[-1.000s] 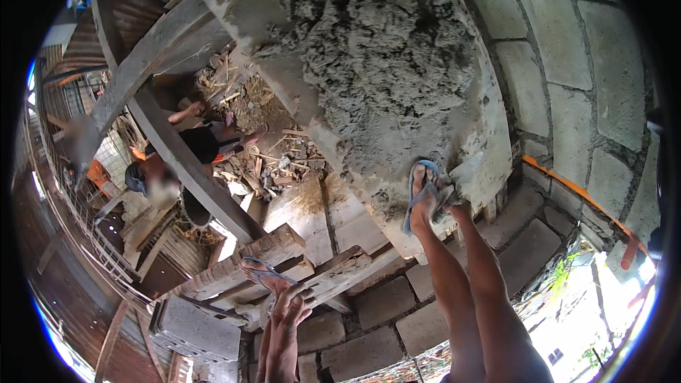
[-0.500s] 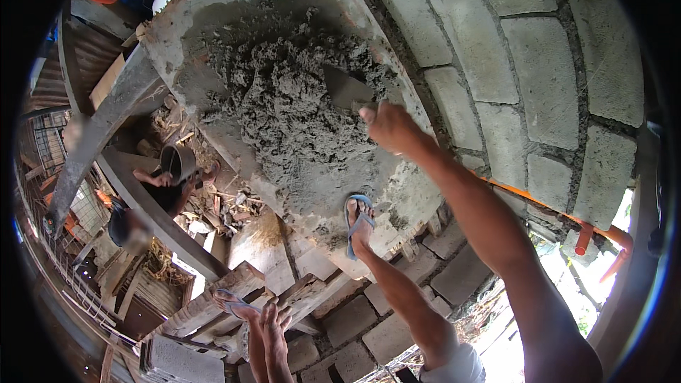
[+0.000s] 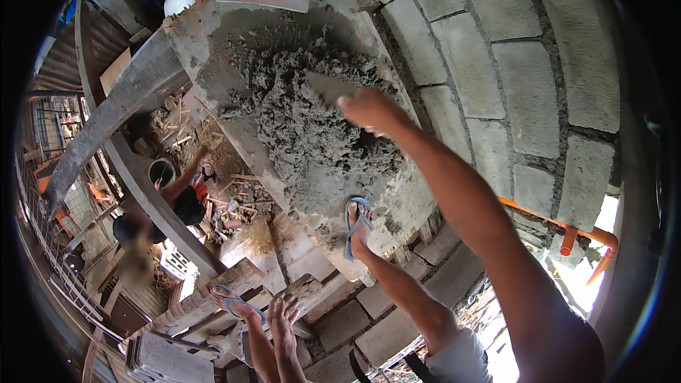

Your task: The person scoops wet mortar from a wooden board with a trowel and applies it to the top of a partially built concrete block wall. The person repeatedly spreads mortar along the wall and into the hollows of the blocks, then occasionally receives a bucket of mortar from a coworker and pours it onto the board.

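Trowel (image 3: 328,89) in right-hand fingers (image 3: 358,105)

I saw the scene in plain daylight, bright but soft, with no hard-edged shadows across the block wall (image 3: 511,71). The strongest light came through the gap at the lower right (image 3: 589,269), where it burnt out to white glare. The wet mortar heap (image 3: 312,128) was evenly lit, its lumps sharp and well focused, darker in the hollow just below my right hand (image 3: 369,108). The lower left, down past the scaffold planks (image 3: 234,291), sat dimmer. The fisheye bent the wall's courses into arcs, and a black ring closed off the corners. Detail softened toward that rim.
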